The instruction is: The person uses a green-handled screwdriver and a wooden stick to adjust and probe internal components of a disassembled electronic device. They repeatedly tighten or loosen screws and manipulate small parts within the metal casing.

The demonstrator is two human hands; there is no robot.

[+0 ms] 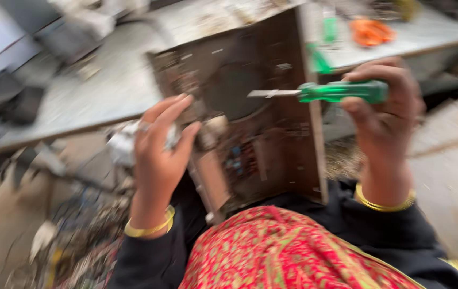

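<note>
Bench [106, 91]: grey, dusty slab beyond both hands, strewn with blurred scrap.

Board [261, 134]: large brown circuit panel, upright between the hands, lower edge at the person's lap. Flat, stiff, probably light; judged brittle, with solder points and sharp edges. Best held by its bare edges, clear of the components.

Left hand [159, 155]: closed on the board's left edge, fingers curled over a pale part there.

Right hand [386, 118]: wrapped round a screwdriver [325, 92], apart from the board; smooth green plastic handle, flat metal tip pointing at the board's face. Blur hides any contact.
</note>
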